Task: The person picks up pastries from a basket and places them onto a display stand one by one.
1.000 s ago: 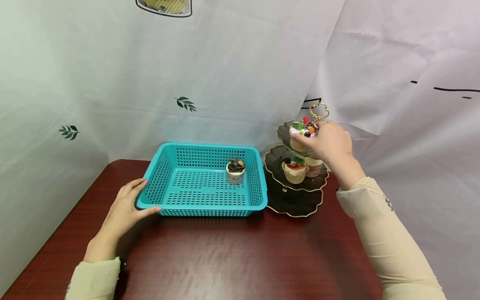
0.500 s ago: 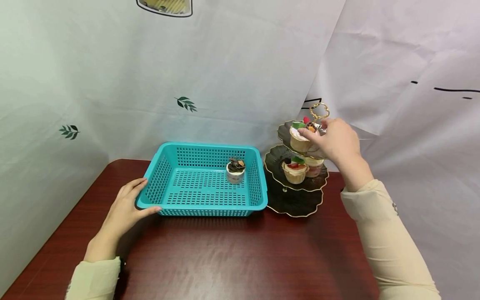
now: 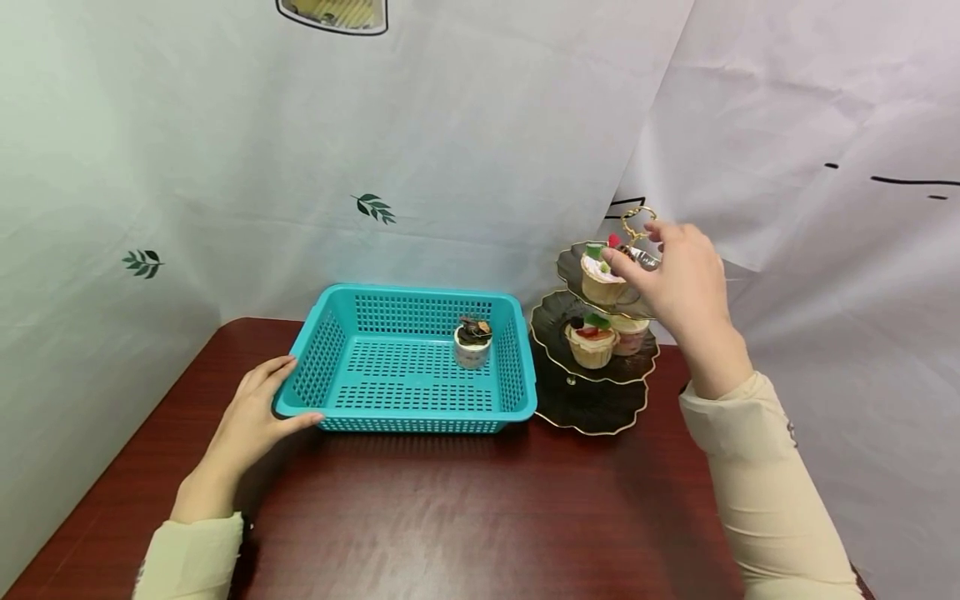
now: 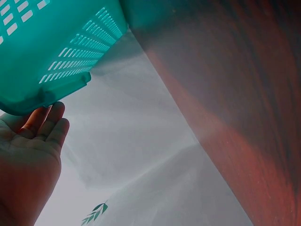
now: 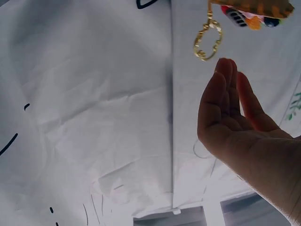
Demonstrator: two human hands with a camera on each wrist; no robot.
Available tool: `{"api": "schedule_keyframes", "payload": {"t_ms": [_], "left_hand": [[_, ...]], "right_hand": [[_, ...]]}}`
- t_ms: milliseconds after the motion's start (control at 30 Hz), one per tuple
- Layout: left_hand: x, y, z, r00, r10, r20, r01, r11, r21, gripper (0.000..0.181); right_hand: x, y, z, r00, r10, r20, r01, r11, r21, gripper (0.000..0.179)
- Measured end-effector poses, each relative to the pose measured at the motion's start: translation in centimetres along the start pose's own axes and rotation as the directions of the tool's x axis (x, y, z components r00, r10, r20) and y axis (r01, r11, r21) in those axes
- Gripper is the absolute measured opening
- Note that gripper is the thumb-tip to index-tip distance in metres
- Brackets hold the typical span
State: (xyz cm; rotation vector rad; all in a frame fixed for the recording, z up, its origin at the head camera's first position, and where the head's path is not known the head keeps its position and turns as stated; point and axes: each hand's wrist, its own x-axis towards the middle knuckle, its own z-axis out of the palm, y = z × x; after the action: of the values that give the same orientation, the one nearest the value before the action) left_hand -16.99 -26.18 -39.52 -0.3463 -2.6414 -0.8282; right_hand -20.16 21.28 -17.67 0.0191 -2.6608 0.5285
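Turquoise plastic basket [image 3: 408, 415]: one dark-topped cupcake [image 3: 472, 346], three o'clock.
Black tiered stand [image 3: 596, 410]: fruit-topped cupcakes [image 3: 590, 348] remain.
Left hand [image 3: 243, 418]: relaxed.
Right hand [image 3: 686, 287]: empty, relaxed.

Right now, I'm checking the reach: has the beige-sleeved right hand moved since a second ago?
Yes: the right hand has shifted rightward, against the gold ring-shaped handle.

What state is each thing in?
Basket: upright.
Dark cake: upright, inside basket.
Stand: upright, right of basket.
Top cake: upright on stand.
Foil cup: partly hidden, tilt unclear.
Front cake: upright on stand, below top cake.
Rear cake: partly hidden behind front cake.
Left hand: touching basket's near-left corner.
Right hand: open, holding nothing.
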Motion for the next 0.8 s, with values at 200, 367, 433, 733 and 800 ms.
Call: {"api": "schedule_keyframes", "payload": {"t_ms": [200, 367, 433, 733, 800], "left_hand": [[-0.1, -0.1, 0.0, 1.000, -0.007, 0.005, 0.007, 1.000, 0.003, 0.091], [-0.3, 0.0, 0.0, 1.000, -0.011, 0.001, 0.011, 1.000, 0.003, 0.091], [-0.3, 0.0, 0.0, 1.000, -0.011, 0.002, 0.011, 1.000, -0.001, 0.090], [-0.2, -0.1, 0.1, 1.000, -0.010, 0.008, 0.010, 1.000, 0.004, 0.090], [-0.1, -0.1, 0.0, 1.000, -0.011, 0.009, 0.011, 1.000, 0.007, 0.090]], "right_hand": [[-1.0, -1.5, 0.7, 0.983, -0.102, -0.150, 0.122, 0.984, 0.127, 0.059], [-2.0, -2.6, 2.1, 0.960, -0.169, -0.224, 0.223, 0.945, 0.241, 0.049], [-2.3, -2.8, 2.7, 0.950, -0.190, -0.247, 0.257, 0.926, 0.276, 0.046], [-3.6, -4.1, 5.5, 0.904, -0.313, -0.292, 0.404, 0.851, 0.336, 0.042], [-3.9, -4.5, 6.3, 0.896, -0.346, -0.280, 0.430, 0.833, 0.347, 0.042]]}}
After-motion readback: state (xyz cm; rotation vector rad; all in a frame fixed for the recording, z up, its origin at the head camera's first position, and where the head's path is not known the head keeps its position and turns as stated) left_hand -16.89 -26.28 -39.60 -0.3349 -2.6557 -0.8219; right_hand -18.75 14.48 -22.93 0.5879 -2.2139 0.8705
